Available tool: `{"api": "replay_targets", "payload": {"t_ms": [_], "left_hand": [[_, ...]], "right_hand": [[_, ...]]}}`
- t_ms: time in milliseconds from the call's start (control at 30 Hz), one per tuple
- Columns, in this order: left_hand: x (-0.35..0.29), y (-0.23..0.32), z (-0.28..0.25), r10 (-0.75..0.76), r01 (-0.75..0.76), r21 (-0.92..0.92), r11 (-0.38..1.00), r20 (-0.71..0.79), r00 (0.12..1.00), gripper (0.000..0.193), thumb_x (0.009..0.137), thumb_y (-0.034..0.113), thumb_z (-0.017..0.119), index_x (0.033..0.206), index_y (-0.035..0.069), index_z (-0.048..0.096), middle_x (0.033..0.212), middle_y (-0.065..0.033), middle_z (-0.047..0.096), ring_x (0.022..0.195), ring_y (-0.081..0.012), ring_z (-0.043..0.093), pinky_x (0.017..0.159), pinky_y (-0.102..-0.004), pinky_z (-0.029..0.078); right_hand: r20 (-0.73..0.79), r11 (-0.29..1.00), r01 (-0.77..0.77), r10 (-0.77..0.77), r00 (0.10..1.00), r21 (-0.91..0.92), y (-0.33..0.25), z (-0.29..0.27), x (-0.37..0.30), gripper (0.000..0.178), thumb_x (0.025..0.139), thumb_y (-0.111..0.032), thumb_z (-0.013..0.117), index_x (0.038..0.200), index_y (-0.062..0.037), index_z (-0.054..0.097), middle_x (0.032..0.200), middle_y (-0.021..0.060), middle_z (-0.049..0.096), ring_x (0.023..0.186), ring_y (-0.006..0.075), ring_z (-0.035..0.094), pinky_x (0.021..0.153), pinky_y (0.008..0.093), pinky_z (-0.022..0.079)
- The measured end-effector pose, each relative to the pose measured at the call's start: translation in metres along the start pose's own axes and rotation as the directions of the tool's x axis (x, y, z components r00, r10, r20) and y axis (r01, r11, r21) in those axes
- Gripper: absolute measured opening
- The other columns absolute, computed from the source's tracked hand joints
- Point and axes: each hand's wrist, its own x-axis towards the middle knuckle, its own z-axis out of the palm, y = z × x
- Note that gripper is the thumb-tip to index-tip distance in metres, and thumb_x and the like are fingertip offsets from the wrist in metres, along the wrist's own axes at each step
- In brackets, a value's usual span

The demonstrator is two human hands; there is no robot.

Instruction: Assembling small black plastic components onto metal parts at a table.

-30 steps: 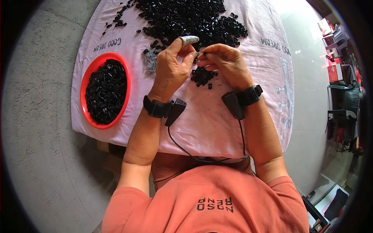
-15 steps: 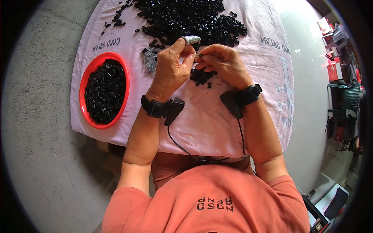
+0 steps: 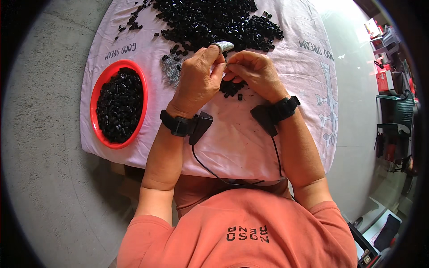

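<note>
On your table (image 3: 228, 134), the black heap (image 3: 214, 22) toward the far edge seems left to do, the left-edge bowl (image 3: 120, 63) perhaps holds what is done, and your right hand (image 3: 259, 76) narrowly pinches a half-hidden piece (image 3: 226, 65) beside your left hand (image 3: 199, 73), whose grip I cannot tell.

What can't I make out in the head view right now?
- Head view: anything between the fingertips of the left hand and right hand; fingers cover it.
- Head view: the small pile of black pieces, partly hidden by the right hand.
- Head view: the large black heap, cut off by the top edge.
- Head view: single strands in the silvery clump, too fine.
</note>
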Motion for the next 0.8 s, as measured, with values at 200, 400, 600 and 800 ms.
{"api": "replay_targets", "payload": {"t_ms": [200,400,600,800], "left_hand": [[-0.001,-0.001,0.0,-0.057,0.056,-0.07,0.996,-0.007,0.998,0.033,0.087,-0.002,0.071,0.12,0.004,0.067,0.086,-0.007,0.072,0.079,-0.0174,0.071,0.075,-0.0307,0.056],[0.002,-0.012,-0.009,-0.216,0.214,-0.032,0.976,-0.148,0.965,0.028,0.089,0.001,0.069,0.116,0.005,0.069,0.085,-0.0065,0.073,0.075,-0.0147,0.069,0.069,-0.03,0.055],[0.002,-0.012,-0.013,-0.12,0.123,0.057,0.991,-0.059,0.991,0.029,0.083,-0.002,0.068,0.112,0.006,0.07,0.083,-0.0088,0.072,0.074,-0.0219,0.071,0.067,-0.0328,0.056],[-0.002,-0.011,-0.007,-0.073,0.071,0.025,0.997,0.074,0.995,0.031,0.083,-0.005,0.068,0.112,0.006,0.071,0.089,-0.0066,0.072,0.082,-0.0161,0.071,0.071,-0.0308,0.056]], "right_hand": [[0.02,1.0,-0.004,0.005,1.0,-0.03,-0.001,-0.001,0.0,0.012,0.099,-0.007,0.063,0.108,-0.0008,0.068,0.094,0.0061,0.073,0.086,0.0134,0.073,0.074,0.0243,0.059],[-0.041,0.999,-0.009,0.011,0.999,0.049,-0.004,-0.002,0.0,0.012,0.098,-0.009,0.064,0.105,0.0002,0.068,0.092,0.0084,0.074,0.082,0.0148,0.074,0.071,0.025,0.06],[-0.097,0.985,-0.01,0.027,0.995,0.172,-0.004,-0.007,0.0,0.012,0.099,-0.011,0.064,0.106,-0.002,0.068,0.094,0.0077,0.074,0.08,0.0141,0.074,0.069,0.0238,0.058],[-0.12,0.987,0.021,-0.002,0.993,0.157,-0.003,-0.008,0.0,0.012,0.099,-0.012,0.063,0.106,-0.0039,0.068,0.091,0.0055,0.074,0.072,0.01,0.07,0.063,0.0208,0.053]]}}
